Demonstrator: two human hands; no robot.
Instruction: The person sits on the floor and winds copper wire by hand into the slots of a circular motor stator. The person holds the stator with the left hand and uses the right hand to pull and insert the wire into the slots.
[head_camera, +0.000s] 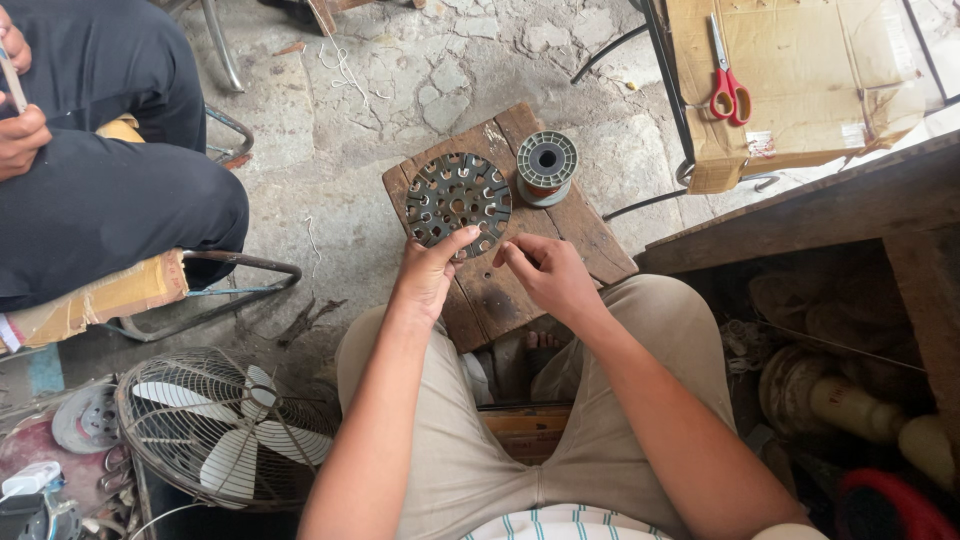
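Observation:
A round dark metal slotted disc (457, 197) lies on a worn wooden board (560, 225) in front of my knees. My left hand (428, 275) grips the disc's near edge, thumb laid across it. Beside it, my right hand (540, 272) has its fingers pinched together close to the disc's near right edge; a fine wire between them is too small to make out. A grey spool (546, 165) of copper-coloured wire stands upright on the board, just right of the disc.
Another seated person in dark trousers (100, 180) is at the left, on a metal-framed seat. A caged fan (225, 430) lies at lower left. Red-handled scissors (727, 80) rest on a cardboard sheet (810, 90) at upper right. A wooden bench edge (800, 210) and clutter fill the right.

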